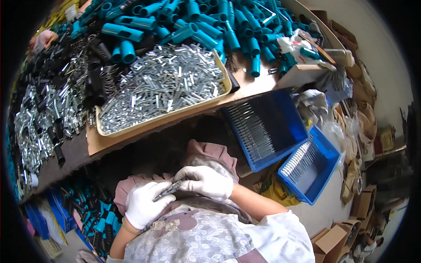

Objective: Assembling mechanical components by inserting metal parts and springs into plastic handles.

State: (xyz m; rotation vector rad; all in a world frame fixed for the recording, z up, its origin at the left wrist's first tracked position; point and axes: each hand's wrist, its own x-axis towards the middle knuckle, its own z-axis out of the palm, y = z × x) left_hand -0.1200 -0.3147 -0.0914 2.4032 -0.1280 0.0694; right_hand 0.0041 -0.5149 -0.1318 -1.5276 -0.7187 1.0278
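Above my lap, both gloved hands are closed on a short, dark grey metal piece that lies slantwise between them. At its lower left end my left hand wraps it with thumb and fingers. The fingers of my right hand pinch its upper right end, covering part of it. The exact kind of part is too small to tell. Just beyond, a cream tray heaped with small silver metal pieces stands on the workbench.
Teal plastic tubes pile up at the back of the bench. Loose metal parts and black tubes lie at left. Two blue crates hold rows of metal rods at right. Open cardboard boxes stand on the floor.
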